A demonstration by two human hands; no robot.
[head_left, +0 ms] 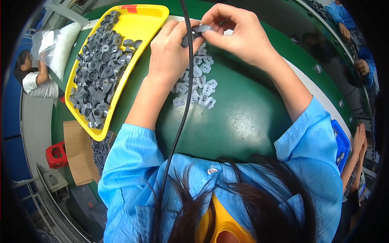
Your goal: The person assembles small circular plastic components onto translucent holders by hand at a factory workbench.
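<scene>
My left hand [169,54] is closed round a dark grey plastic part [187,40] above the far side of the green table. My right hand [241,36] pinches a small lighter grey piece [205,28] against that part; fingers hide much of where the two meet. Below and between my hands lies a loose heap of translucent whitish pads [207,89] with small holes. To the left of my left hand a yellow tray [152,18] holds many dark grey curved plastic parts [99,60]. A black cable [180,121] hangs in front of my left hand.
A cardboard box [77,150] of small grey parts and a red stool [56,155] are at the left. A blue bin [342,146] stands at the right. One person handles a clear bag [60,48] at far left; other people's hands [360,67] show along the right.
</scene>
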